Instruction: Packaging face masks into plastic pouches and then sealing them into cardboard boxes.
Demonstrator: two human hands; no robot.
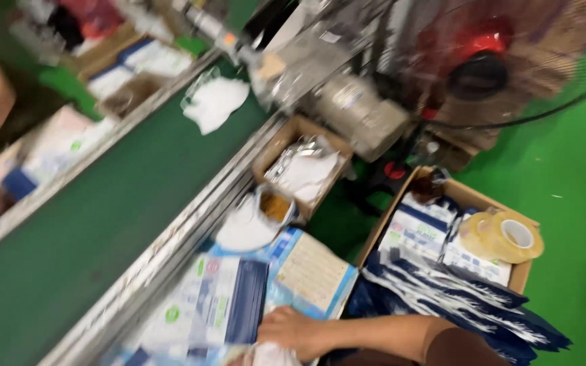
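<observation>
Green conveyor belt (pixel 103 224) runs diagonally, one white bag (pixel 215 102) on it. Beside belt, one hand (pixel 293 332), side unclear, curled over white item (pixel 272 354) at frame bottom, grip blurred; blue-white packets (pixel 218 305) stacked just left. Right of belt: cardboard box (pixel 469 198) holding packets, one tape roll (pixel 503 237) on top; second carton (pixel 293 129) holds clear bags. Fan (pixel 490 61) above.

Your belt (pixel 103 203) is dark green, the floor (pixel 571 169) brighter green. The packets (pixel 456 298) by your box (pixel 401 203) are navy with white streaks; the tape (pixel 503 237) is translucent tan.
</observation>
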